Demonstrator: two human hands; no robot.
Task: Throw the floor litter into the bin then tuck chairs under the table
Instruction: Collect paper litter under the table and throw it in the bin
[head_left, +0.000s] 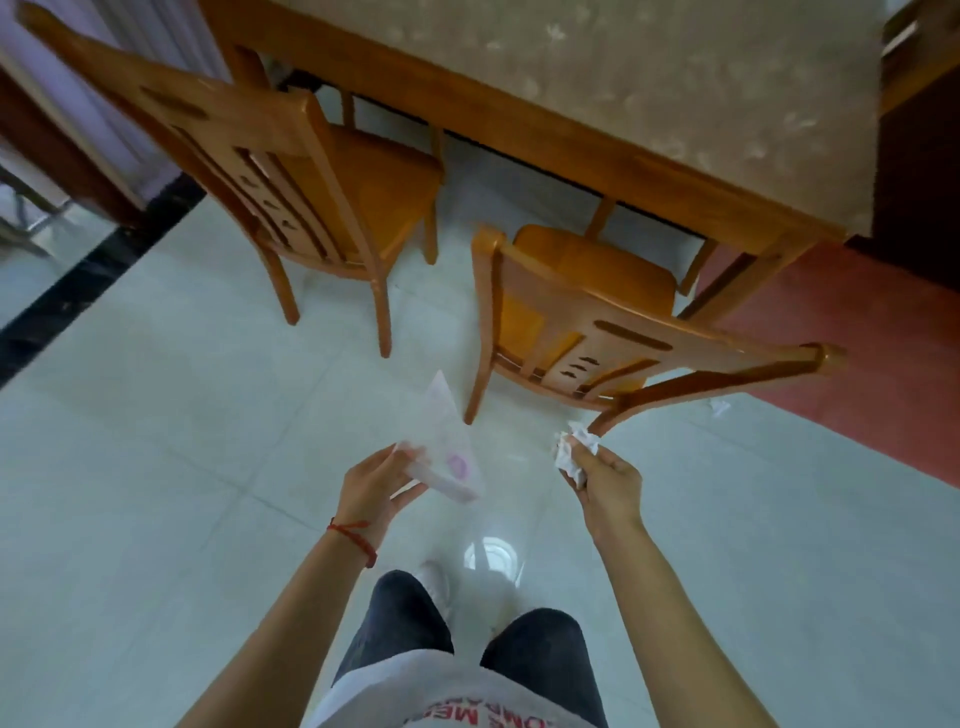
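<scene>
Pale glossy tile floor (156, 467) fills most of the view, with a black border strip (88, 280) at left and a red floor area (857, 353) at right. Wooden table (519, 109) with a patterned beige top runs across the upper frame. 2 wooden chairs sit pulled out from it, backs toward the camera: left chair (291, 176) stands clear of the table edge, seat fully exposed; right chair (597, 312) is angled, front of the seat just under the table edge. Person stands facing the table, dark trousers and a white printed shirt visible at bottom. Left hand (371, 486), red string on the wrist, has fingers curled round a thin translucent plastic wrapper (447, 447) with a pink mark, holding it by its lower-left edge; the wrapper sticks up and right of the hand. Right hand (605, 480) pinches a crumpled white paper wad (574, 449) at the fingertips, just in front of the right chair's rear leg. 1 more small white scrap (719, 408) lies on the floor at the tile/red boundary, right of that chair. Both held pieces are off the floor, well apart from each other.
</scene>
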